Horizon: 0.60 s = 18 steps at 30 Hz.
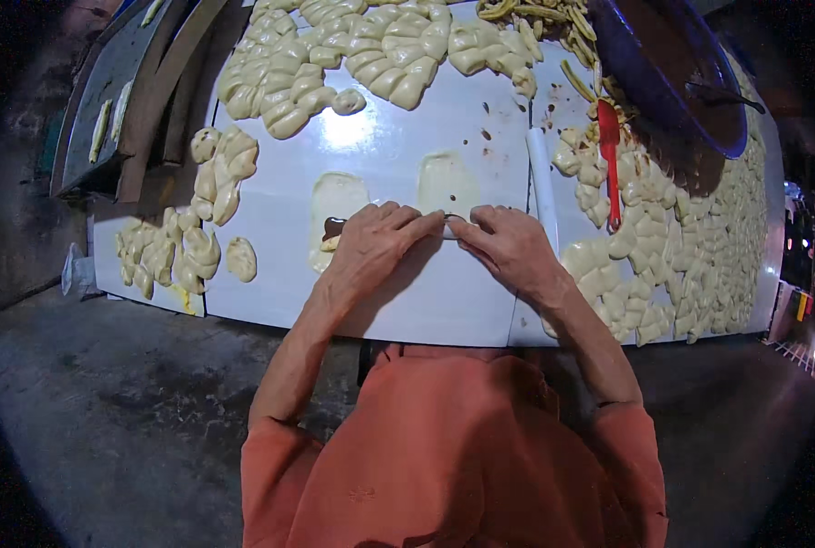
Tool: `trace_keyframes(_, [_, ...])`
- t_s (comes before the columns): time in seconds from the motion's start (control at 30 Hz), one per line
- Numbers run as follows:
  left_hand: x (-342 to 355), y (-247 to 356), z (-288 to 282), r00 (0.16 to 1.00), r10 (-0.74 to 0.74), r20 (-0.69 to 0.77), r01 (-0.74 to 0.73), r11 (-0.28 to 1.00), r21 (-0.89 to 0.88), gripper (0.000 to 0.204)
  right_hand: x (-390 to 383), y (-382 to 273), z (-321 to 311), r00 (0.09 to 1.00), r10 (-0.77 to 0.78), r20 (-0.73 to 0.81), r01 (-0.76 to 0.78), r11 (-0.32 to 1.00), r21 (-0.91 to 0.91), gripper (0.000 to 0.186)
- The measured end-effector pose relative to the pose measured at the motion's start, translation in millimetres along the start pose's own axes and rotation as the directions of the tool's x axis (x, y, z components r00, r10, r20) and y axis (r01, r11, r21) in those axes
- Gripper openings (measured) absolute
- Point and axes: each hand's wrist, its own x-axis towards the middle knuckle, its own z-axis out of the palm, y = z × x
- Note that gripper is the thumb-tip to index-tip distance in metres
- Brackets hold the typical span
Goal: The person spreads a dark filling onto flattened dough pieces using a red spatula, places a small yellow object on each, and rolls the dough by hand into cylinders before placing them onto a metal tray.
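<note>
My left hand (pixel 377 242) and my right hand (pixel 514 245) meet at the near end of a flattened dough strip (pixel 447 178) on the white table. The fingertips of both hands close on that end, which is folded over, and a little dark filling shows between them. Brown drops spot the strip. To its left lies a second flat dough strip (pixel 339 194), with dark brown filling (pixel 334 226) and a pale yellowish piece on its near half, partly hidden by my left hand. A white rolling pin (pixel 542 183) lies beyond my right hand.
Many dough pieces (pixel 398 55) crowd the table's far side, with more dough pieces (pixel 699 256) at right and others at left. A blue basin (pixel 743 119) of brown filling stands far right, near a red spatula (pixel 609 151) and yellowish strips (pixel 567 23). A metal tray (pixel 120 82) is at far left.
</note>
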Motion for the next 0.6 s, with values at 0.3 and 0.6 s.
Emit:
trace_keyframes(0.3, [13, 1, -17, 0.977, -0.204, 0.057, 0.209, 0.971, -0.111, 0.029, 14, 6, 12, 0.973, 0.232, 0.001, -0.231, 0.968, 0.094, 0.019])
trace_keyframes(0.6, [13, -14, -18, 0.989, -0.07, 0.132, 0.08, 0.994, -0.075, 0.036, 8, 11, 4, 0.995, 0.084, 0.058, -0.082, 0.996, -0.029, 0.023])
